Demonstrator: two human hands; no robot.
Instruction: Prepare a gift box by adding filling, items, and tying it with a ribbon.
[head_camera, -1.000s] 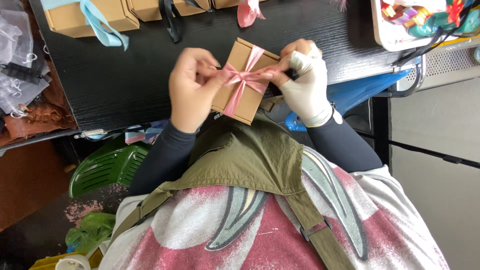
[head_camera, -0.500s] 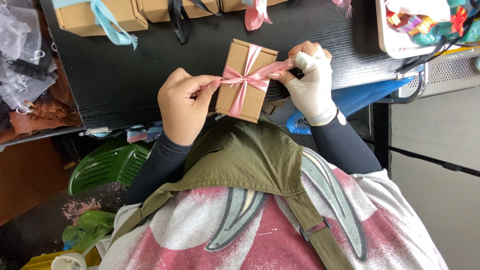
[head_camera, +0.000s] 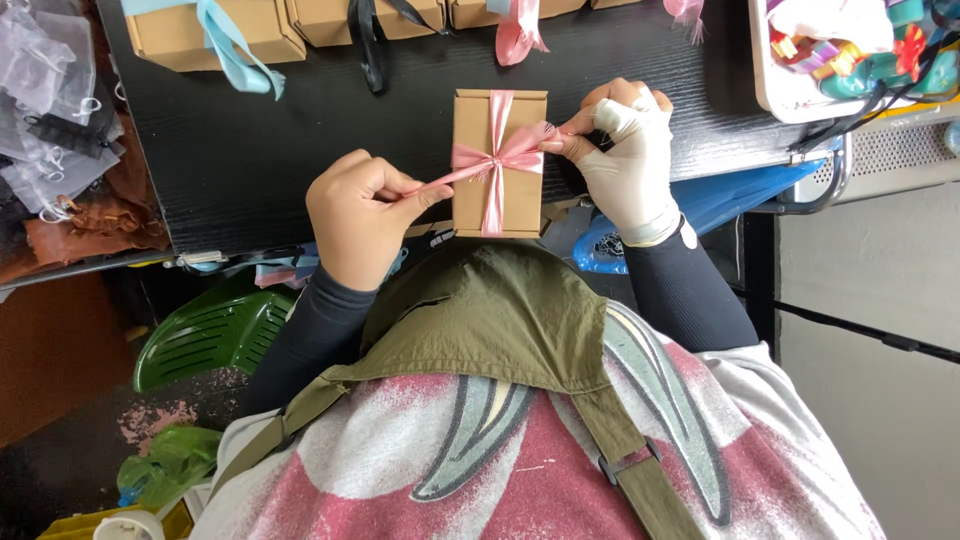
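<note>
Pink satin ribbon (head_camera: 497, 160) crossing a brown cardboard box (head_camera: 500, 165), lying flat on the black worktop (head_camera: 300, 150) near its front edge. Left hand (head_camera: 360, 215), bare, pinching one ribbon tail in a clenched grip, pulling leftward. Right hand (head_camera: 630, 150), gloved white, gripping the bow loop at the box's right side. Sitting farther back: more ribboned boxes (head_camera: 215, 30).

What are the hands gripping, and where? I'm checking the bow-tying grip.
Both pinch the pink ribbon on the brown box: left hand its left tail, gloved right hand its right loop.
</note>
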